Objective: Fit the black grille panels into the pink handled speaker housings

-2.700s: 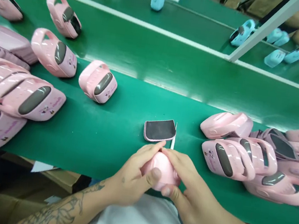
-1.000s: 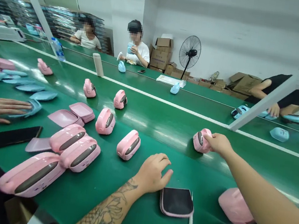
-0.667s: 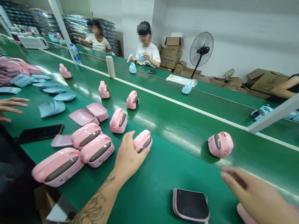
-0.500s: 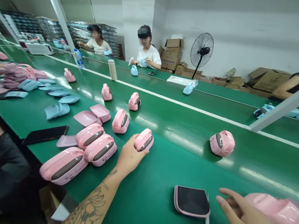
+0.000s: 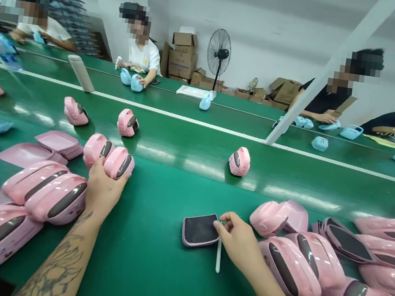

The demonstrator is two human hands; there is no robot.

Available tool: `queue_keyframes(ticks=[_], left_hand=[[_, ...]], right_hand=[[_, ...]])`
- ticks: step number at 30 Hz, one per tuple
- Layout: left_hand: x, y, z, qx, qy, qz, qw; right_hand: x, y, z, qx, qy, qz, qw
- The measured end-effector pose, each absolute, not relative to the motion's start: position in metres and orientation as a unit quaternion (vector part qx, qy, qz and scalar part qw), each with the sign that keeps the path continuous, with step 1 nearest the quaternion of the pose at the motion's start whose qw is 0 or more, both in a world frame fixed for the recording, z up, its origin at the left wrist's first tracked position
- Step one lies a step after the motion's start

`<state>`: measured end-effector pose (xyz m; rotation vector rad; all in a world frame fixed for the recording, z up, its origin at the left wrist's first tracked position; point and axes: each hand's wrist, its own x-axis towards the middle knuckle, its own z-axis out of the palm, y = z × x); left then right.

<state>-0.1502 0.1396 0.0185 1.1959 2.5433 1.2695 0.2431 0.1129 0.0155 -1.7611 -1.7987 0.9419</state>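
My left hand [image 5: 105,191] is closed around a small pink plastic case [image 5: 119,162] with a dark oval window. It rests on the green table against a similar pink case [image 5: 96,149]. My right hand [image 5: 240,245] is at the right edge of a flat black panel with a pink rim [image 5: 201,230]. Its thumb and index finger are slightly apart at the panel's upper right corner, with the other fingers curled. A thin white stick [image 5: 219,258] lies beside that panel, its upper end hidden near the fingertips.
Larger pink cases [image 5: 56,197] lie to the left, near pale pink covers [image 5: 29,155]. More pink cases [image 5: 292,269] are piled on the right. Several single pink cases, such as one [image 5: 239,162], stand farther back. Co-workers handle blue cases [image 5: 138,83] beyond the white dividing strip [image 5: 186,121].
The view has turned right. My left hand has brought its pink case up against the neighbouring one. My right hand has moved left to the black panel's edge.
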Motion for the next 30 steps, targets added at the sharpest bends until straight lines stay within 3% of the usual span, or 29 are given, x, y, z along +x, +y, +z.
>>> queue_keyframes(ticks=[5,6,10,12,21,26,30], left_hand=[[-0.104,0.114,0.015,0.459,0.741,0.464,-0.160],[-0.085,0.102,0.014,0.489,0.715,0.479,-0.142],[-0.006,0.050,0.004,0.610,0.649,0.412,0.193],[0.019,0.032,0.001,0.615,0.635,0.388,0.261],[0.024,0.025,-0.003,0.521,0.644,0.467,0.310],[0.024,0.028,-0.010,0.521,0.653,0.442,0.325],[0.025,0.026,-0.007,0.539,0.682,0.407,0.279]], right_hand=[[0.236,0.120,0.006,-0.637,-0.639,0.360,0.237],[0.235,0.120,0.007,-0.638,-0.634,0.364,0.241],[0.231,0.117,0.014,-0.635,-0.615,0.386,0.264],[0.232,0.115,0.018,-0.628,-0.604,0.402,0.280],[0.239,0.114,0.027,-0.529,-0.534,0.550,0.363],[0.235,0.108,0.023,-0.524,-0.515,0.589,0.336],[0.243,0.108,0.030,-0.558,-0.502,0.577,0.322]])
